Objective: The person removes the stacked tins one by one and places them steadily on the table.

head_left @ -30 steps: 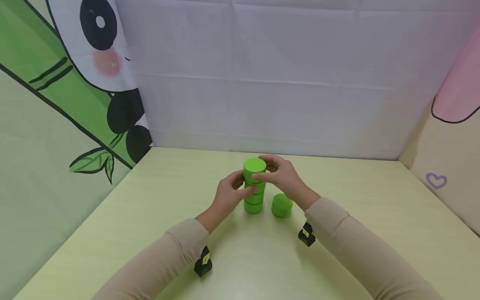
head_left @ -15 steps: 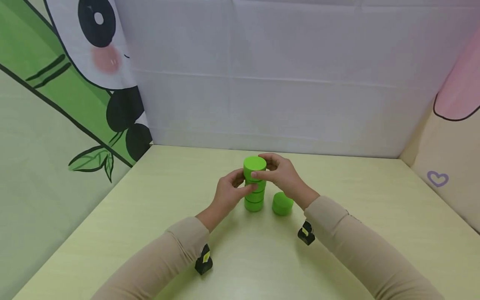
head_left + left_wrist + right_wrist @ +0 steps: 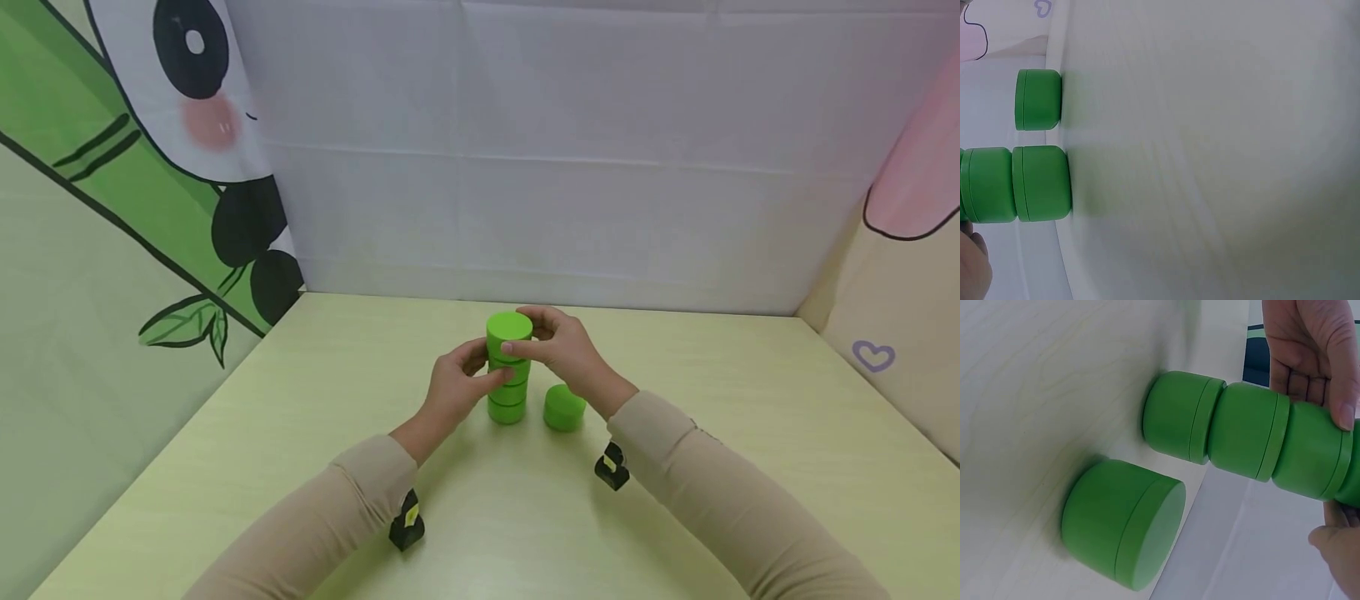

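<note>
Several small round green lidded jars stand in an upright column at the middle of the table. My left hand is on the column's left side, with its thumb across the front of the jar below the top one. From the right, my right hand holds the top jar between its thumb in front and fingers behind. In the right wrist view, the lower jars sit one on another, each with a seam under its lid. A single matching jar stands just right of the column, below my right hand.
The pale wooden table runs back to a white cloth wall. Painted panels rise at both sides, a panda and bamboo on the left. A black wrist device hangs under the left sleeve, another black device under the right.
</note>
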`<state>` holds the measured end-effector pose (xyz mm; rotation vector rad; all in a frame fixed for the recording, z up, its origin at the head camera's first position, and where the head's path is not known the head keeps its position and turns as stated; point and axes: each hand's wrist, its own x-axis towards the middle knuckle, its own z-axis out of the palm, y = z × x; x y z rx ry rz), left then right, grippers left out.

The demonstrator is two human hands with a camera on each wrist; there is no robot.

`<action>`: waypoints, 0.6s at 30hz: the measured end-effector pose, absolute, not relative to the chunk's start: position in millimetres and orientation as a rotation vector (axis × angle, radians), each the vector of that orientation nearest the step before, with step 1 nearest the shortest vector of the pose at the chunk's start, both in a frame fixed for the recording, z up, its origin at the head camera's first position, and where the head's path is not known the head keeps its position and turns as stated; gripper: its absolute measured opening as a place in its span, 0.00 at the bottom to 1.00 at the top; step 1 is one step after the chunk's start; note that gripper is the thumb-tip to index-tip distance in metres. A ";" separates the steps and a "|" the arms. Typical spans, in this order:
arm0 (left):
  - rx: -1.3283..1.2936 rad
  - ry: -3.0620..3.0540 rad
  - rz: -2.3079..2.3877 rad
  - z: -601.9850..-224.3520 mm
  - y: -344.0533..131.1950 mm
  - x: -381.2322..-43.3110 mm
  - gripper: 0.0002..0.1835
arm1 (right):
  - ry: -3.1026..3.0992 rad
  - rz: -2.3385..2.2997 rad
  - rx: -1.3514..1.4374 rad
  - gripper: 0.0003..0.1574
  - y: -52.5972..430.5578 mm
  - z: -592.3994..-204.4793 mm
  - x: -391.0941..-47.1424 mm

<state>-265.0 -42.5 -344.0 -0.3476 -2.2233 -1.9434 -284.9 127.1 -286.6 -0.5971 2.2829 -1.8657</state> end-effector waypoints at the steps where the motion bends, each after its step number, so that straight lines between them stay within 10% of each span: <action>1: -0.347 -2.223 -1.941 -344.4 -42.6 -265.3 0.28 | 2.284 -1.868 -0.593 0.33 127.7 -286.2 -284.7; 18: -0.328 -2.247 -1.897 -344.7 -43.8 -264.9 0.29 | 2.326 -1.861 -0.588 0.37 147.3 -286.1 -283.4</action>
